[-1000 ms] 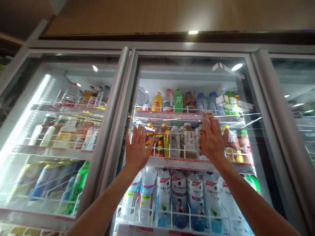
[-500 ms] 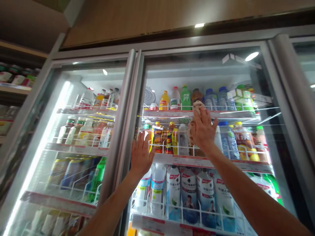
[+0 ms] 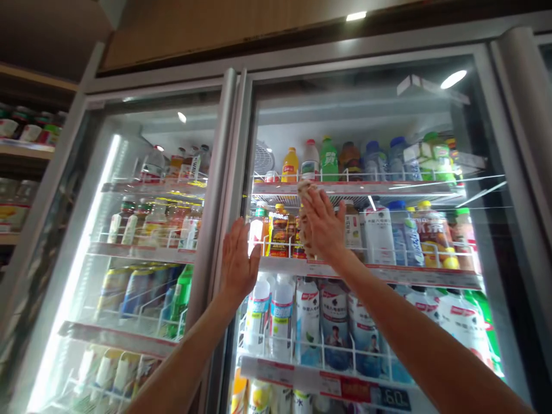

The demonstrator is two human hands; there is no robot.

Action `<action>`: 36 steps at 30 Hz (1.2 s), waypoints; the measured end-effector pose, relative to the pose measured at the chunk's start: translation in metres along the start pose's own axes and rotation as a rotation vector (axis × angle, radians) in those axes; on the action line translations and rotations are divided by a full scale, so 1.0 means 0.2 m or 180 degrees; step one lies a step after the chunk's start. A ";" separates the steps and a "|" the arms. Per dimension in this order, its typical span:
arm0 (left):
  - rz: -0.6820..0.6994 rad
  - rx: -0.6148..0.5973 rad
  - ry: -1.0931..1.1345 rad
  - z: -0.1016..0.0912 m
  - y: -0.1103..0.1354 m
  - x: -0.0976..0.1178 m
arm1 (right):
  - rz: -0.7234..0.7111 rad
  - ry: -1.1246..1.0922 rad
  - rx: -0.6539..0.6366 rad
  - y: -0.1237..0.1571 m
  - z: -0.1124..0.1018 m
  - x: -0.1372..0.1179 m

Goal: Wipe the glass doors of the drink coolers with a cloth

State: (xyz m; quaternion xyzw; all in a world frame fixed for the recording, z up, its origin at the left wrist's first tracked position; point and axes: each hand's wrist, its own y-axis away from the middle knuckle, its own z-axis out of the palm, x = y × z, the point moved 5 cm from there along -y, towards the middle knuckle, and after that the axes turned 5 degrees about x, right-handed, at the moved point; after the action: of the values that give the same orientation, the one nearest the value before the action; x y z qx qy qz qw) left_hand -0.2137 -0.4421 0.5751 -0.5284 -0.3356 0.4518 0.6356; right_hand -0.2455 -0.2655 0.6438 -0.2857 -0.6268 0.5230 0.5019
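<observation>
My right hand [image 3: 323, 227] presses a crumpled beige cloth [image 3: 306, 221] against the glass of the right cooler door [image 3: 366, 115], with the cloth showing at the hand's left side and above the fingertips. My left hand [image 3: 238, 259] lies flat and spread on the same pane, holding nothing, just right of the door's vertical metal frame [image 3: 227, 172]. Both arms reach up and forward from the bottom of the view.
Behind the glass, wire-fronted shelves [image 3: 366, 273] hold rows of bottled drinks. A second glass door [image 3: 146, 115] stands to the left, also stocked. At far left, a shelf [image 3: 26, 149] holds bottles. A wooden panel [image 3: 215, 34] runs above the cooler.
My right hand and the cloth have slid left across the glass, closer to my left hand. My left hand stays flat on the pane, and the whole view has shifted as my head moved.
</observation>
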 end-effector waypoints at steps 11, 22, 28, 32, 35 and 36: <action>-0.0176 -0.0210 -0.0284 0.20 0.04 0.08 | -0.0013 0.0710 0.0245 0.30 -0.19 0.36; -0.0268 -0.0404 -0.0398 0.19 0.03 0.11 | -0.0233 0.0783 0.0368 0.52 -0.30 0.44; -0.0311 -0.0439 -0.0426 0.19 0.03 0.11 | 0.1430 0.1291 0.0860 0.63 -0.56 1.09; -0.0297 -0.0330 -0.0399 0.18 0.03 0.12 | 0.1454 0.1139 0.0942 0.67 -0.54 1.01; -0.0300 -0.0332 -0.0379 0.18 0.03 0.13 | 0.0432 0.0705 0.0578 0.67 -0.40 0.62; -0.0315 -0.0354 -0.0378 0.17 0.03 0.13 | 0.0102 0.0548 0.0361 0.68 -0.36 0.52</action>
State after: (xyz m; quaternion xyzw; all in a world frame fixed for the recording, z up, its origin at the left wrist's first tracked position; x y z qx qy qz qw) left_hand -0.2368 -0.4053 0.5762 -0.5179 -0.4229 0.4311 0.6059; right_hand -0.2355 -0.1083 0.5457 -0.3107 -0.5461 0.5391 0.5609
